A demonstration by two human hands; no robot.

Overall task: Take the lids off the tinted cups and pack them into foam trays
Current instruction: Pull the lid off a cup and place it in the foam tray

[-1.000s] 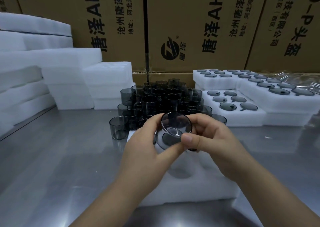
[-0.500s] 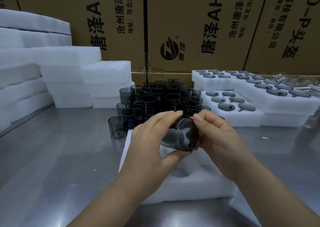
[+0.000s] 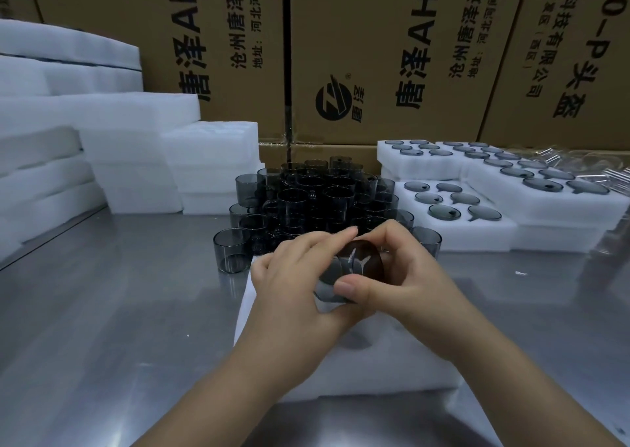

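Observation:
A smoky grey tinted cup (image 3: 332, 273) lies on its side between both hands, low over a white foam tray (image 3: 392, 371) at the table's centre. My left hand (image 3: 300, 286) grips the cup's body, thumb underneath, fingers over the top. My right hand (image 3: 409, 276) pinches the dark round lid (image 3: 366, 259) at the cup's right end; a pale Y-shaped mark shows on it. Whether the lid still touches the cup cannot be told. My hands hide most of the tray's pockets.
Several tinted cups (image 3: 317, 194) are stacked behind my hands. Foam trays (image 3: 504, 221) at the right hold several lids. Blank foam blocks (image 3: 129, 153) pile up at the left. Cardboard boxes (image 3: 375, 54) wall the back. The steel table (image 3: 112, 310) lies bare at the left.
The cup has turned from facing me to lying sideways and has sunk toward the tray. My right fingers have closed round the lid end.

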